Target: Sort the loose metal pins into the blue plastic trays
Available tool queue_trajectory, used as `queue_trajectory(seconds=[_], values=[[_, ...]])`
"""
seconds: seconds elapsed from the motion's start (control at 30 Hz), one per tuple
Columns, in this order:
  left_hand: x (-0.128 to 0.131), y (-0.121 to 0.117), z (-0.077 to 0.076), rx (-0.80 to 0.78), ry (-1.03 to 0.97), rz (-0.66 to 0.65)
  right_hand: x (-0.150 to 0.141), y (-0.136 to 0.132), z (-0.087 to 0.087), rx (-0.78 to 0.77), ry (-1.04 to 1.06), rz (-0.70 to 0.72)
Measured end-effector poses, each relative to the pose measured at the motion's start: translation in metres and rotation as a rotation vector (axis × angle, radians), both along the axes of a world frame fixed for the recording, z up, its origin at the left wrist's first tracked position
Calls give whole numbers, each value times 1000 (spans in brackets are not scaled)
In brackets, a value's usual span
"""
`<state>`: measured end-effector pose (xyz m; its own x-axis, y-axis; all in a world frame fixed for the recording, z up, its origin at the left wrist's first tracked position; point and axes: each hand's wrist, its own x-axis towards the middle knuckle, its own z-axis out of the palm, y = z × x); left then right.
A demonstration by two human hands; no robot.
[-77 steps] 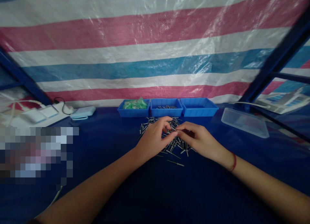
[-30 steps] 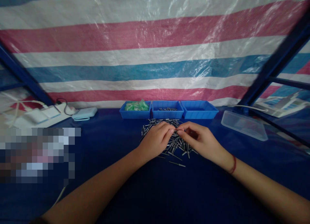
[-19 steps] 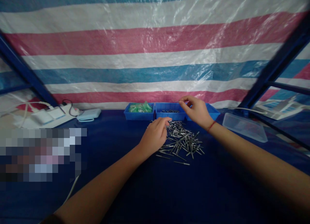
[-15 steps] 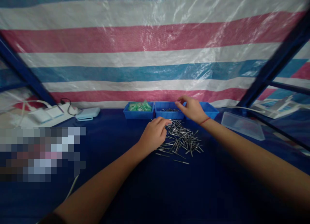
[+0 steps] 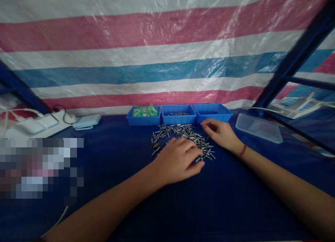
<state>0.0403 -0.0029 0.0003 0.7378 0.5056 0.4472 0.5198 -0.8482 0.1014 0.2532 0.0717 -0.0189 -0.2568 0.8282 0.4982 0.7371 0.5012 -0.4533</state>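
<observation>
A loose pile of thin silver pop rivets (image 5: 183, 130) lies on the dark blue table in front of the bins. My left hand (image 5: 179, 160) is palm down over the near side of the pile, its fingers bent and apart, covering part of the rivets. At the pile's right edge is my right hand (image 5: 220, 133), its thumb and forefinger brought together at the tips. Whether anything is pinched there is too small to make out. Behind the pile, the middle blue bin (image 5: 178, 120) has some rivets in it.
The left blue bin (image 5: 143, 121) contains green plastic packaging (image 5: 145, 111); the right blue bin (image 5: 213, 107) stands beside the middle one. A clear plastic lid (image 5: 259, 128) lies at right. At left are a power strip (image 5: 56, 126), a light blue case (image 5: 87, 122) and a blurred-out patch.
My right hand has come down from over the bins to the pile's right edge. My left hand has moved right and nearer, spreading over the pile; rivets now extend farther left. The view has shifted slightly.
</observation>
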Motion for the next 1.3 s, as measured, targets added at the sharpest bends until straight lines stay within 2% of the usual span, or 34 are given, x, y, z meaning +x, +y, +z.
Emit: queue_trajectory(seconds=[0.13,0.2,0.47,0.6,0.67,0.73,0.8,0.87,0.9,1.0,1.13,1.3], values=[[18,-33,0,41,101,-231,-7,-9,5,0,20,52],[22,-40,-3,33,121,-290,-12,-13,5,3,20,67],[20,-30,-14,-42,102,-242,-25,-21,3,102,-32,195],[20,-28,-10,6,62,-214,-29,-24,0,76,-95,269],[15,-17,-6,47,37,-134,-30,-25,-1,71,-114,301],[4,3,-2,81,-13,75,-31,-25,-2,64,-102,304],[-11,27,-1,36,-10,326,-30,-25,-2,44,-75,270],[-26,49,-4,-1,-40,494,-29,-23,-2,25,-53,225],[-32,57,-6,-30,-51,532,-28,-23,-3,18,-42,204],[-41,70,-13,-66,-29,535,-26,-20,-4,-1,0,166],[-42,72,-16,-78,-5,549,-24,-20,-5,-45,59,114],[-43,71,-12,-115,26,579,-22,-22,-4,-88,120,62]])
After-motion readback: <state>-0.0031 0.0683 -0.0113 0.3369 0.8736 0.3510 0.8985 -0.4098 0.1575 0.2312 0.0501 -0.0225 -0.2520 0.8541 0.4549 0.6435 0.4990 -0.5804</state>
